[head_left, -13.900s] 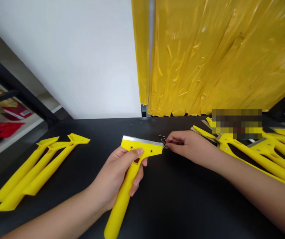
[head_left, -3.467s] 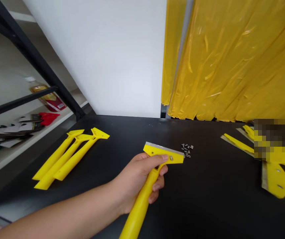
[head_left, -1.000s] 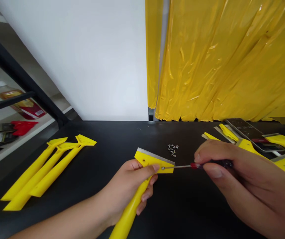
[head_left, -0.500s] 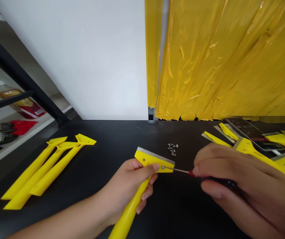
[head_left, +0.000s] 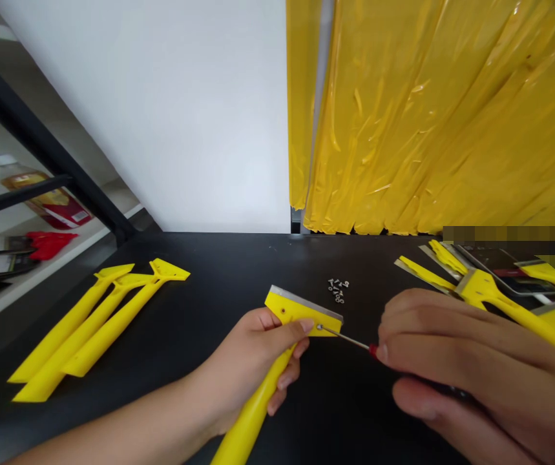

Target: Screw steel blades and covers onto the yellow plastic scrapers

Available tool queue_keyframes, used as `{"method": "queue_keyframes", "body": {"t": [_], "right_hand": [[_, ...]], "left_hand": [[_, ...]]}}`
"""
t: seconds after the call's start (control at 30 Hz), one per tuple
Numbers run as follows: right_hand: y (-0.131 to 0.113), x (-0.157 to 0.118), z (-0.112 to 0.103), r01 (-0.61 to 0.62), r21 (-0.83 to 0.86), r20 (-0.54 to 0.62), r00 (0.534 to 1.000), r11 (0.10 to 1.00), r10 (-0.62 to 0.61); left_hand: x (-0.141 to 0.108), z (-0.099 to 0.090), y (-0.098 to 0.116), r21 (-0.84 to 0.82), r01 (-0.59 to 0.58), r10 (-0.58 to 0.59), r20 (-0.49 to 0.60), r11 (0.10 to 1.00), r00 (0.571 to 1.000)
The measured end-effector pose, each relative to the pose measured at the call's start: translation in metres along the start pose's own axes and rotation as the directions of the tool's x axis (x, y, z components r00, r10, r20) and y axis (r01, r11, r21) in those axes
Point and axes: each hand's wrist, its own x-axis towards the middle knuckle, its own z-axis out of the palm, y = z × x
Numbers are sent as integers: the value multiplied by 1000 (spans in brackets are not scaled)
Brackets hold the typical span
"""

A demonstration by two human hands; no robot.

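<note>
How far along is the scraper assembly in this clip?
Done: the yellow scrapers on the right show steel blades. In hand: the left hand holds a bladed scraper, and the right hand holds a screwdriver with its tip on a screw in the scraper. Left: three yellow scrapers showing no blades, and a small pile of loose screws.

The left hand (head_left: 241, 361) sits at lower centre, fingers curled under and thumb (head_left: 289, 329) laid flat toward the right, with the forearm (head_left: 112, 420) running in from the lower left corner. The right hand (head_left: 471, 368) fills the lower right — fingers (head_left: 432, 323) stacked and closed in a pinch, thumb tucked beneath.
</note>
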Motion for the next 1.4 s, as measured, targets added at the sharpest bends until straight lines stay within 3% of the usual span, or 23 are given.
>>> {"method": "queue_keyframes", "body": {"t": [0.13,0.33,0.53,0.77,0.97,1.4], "right_hand": [[-1,1,-2,20,-40,27,999,999,-19],[-4,3,-1,-6,56,3,1000,998,6],[-1,2,-1,2,-52,3,1000,999,-1],[-2,0,-2,-38,45,17,999,998,37],[-3,-1,-2,-6,37,8,1000,999,5],[-2,0,-2,-74,90,15,997,993,73]], "left_hand": [[0,0,1,5,11,-11,4,1000,1000],[-2,0,1,8,17,-17,0,1000,1000],[-1,-1,1,25,8,-9,18,1000,1000],[-2,0,1,12,9,-9,20,1000,1000],[-1,0,2,16,15,-15,13,1000,1000],[-2,0,-1,26,-17,16,13,1000,1000]]}}
